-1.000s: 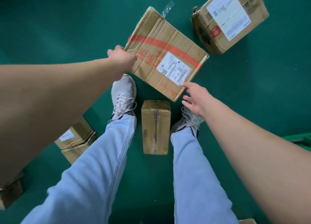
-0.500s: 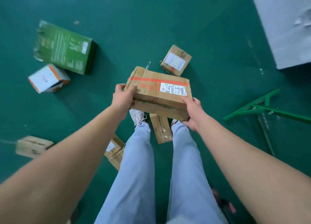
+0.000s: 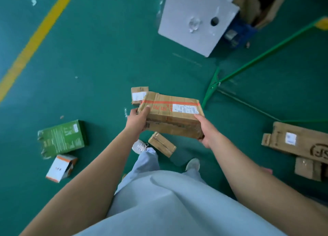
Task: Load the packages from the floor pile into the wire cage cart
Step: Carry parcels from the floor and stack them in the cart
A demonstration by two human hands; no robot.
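**Held Box and Surrounding Packages: Count and Condition**

One box point(image 3: 171, 116) is held above the green floor point(image 3: 99, 61), in front of the person's legs. The left hand point(image 3: 137, 119) grips its left end, thumb on top at the corner and fingers curled underneath. The right hand point(image 3: 207, 131) grips the right end, thumb along the top edge and fingers wrapped below.

The box is brown corrugated cardboard, creased and dented. One orange tape band runs along its top, with orange printing beside it. One white shipping label with a barcode sits on the top near the right end.

Seven other packages lie on the floor around the box:
- one small labelled carton point(image 3: 139, 94), just behind its left end;
- one taped carton point(image 3: 162, 144), below it by the shoe;
- one green carton point(image 3: 63, 138) and one white-and-orange carton point(image 3: 61, 167), well to its left;
- one long flat carton point(image 3: 300, 142) and one small carton point(image 3: 306, 168), well to its right;
- one large white carton point(image 3: 197, 21), far behind it.
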